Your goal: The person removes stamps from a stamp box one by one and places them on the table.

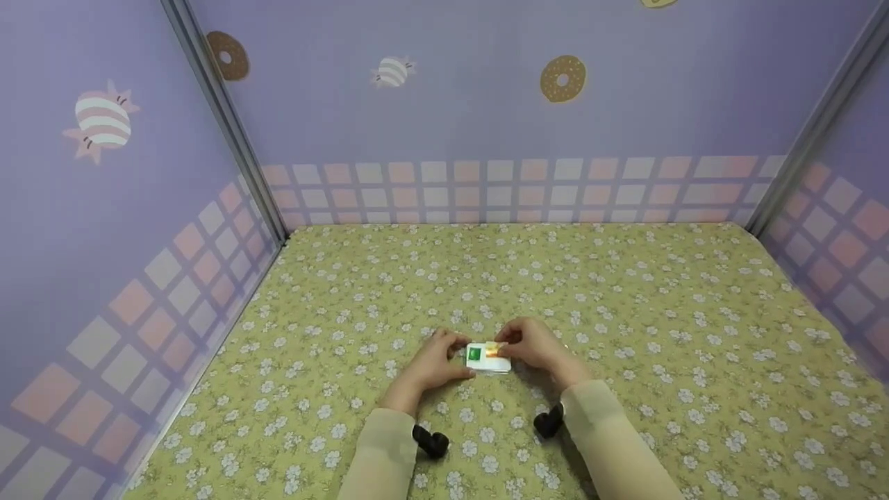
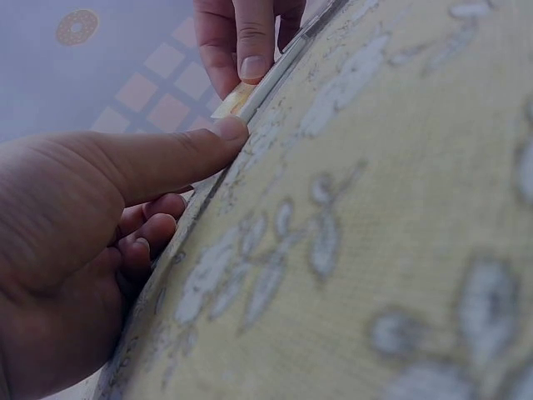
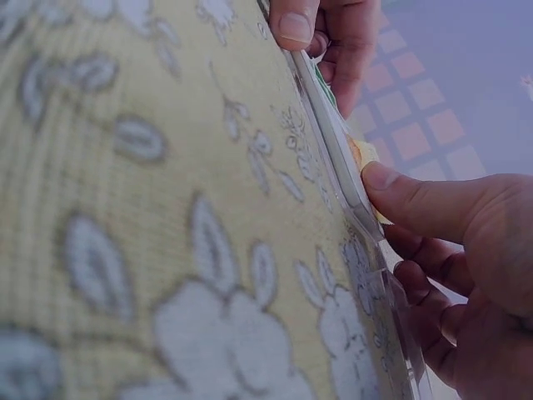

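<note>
A small white flat board with rounded corners lies on the flowered cloth, a green square on its left part. My left hand holds the board's left end, thumb at the near corner and index finger at the far one. With thumb and fingers, my right hand pinches a small orange-and-yellow piece at the board's upper right. In the right wrist view that piece stands up at the white edge, under the thumb. The other fingers of the right hand are curled below.
Yellow-green flowered cloth covers the table. Purple walls with sweets and doughnuts printed on them close in the back and sides. A clear plastic edge shows beside the right hand. Each wrist carries a black camera mount.
</note>
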{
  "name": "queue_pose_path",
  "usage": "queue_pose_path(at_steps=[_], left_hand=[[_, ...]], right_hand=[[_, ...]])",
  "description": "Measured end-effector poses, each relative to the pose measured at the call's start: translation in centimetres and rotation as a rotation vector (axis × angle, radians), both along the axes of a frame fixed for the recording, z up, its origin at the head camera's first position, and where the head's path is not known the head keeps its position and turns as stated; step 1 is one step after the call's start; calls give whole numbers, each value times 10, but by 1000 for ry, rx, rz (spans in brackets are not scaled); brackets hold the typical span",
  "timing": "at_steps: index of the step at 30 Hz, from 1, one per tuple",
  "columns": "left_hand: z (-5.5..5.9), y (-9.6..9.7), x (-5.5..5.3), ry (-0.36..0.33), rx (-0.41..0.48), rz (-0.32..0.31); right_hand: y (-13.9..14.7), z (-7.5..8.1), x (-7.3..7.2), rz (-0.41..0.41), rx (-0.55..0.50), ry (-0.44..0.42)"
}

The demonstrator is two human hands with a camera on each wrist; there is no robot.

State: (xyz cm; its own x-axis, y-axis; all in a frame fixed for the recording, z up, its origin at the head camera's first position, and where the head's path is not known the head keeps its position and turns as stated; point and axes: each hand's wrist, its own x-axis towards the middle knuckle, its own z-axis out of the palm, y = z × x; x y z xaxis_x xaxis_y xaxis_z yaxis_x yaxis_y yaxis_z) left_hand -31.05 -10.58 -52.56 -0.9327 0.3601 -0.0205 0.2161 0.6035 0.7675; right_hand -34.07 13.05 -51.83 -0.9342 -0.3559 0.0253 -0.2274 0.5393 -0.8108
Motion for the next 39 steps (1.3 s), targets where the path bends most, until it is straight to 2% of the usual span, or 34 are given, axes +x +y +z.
queue_pose_path(at_steps=[20, 26, 39], left_hand=[[0, 0, 0, 9, 12, -11], [0, 0, 1, 24, -3, -15], [1, -1, 0, 21, -9, -10]], right_hand=[[2, -2, 0, 35, -28, 13], [5, -2, 0, 48, -25, 43], [11, 0, -4, 48, -49, 29]])
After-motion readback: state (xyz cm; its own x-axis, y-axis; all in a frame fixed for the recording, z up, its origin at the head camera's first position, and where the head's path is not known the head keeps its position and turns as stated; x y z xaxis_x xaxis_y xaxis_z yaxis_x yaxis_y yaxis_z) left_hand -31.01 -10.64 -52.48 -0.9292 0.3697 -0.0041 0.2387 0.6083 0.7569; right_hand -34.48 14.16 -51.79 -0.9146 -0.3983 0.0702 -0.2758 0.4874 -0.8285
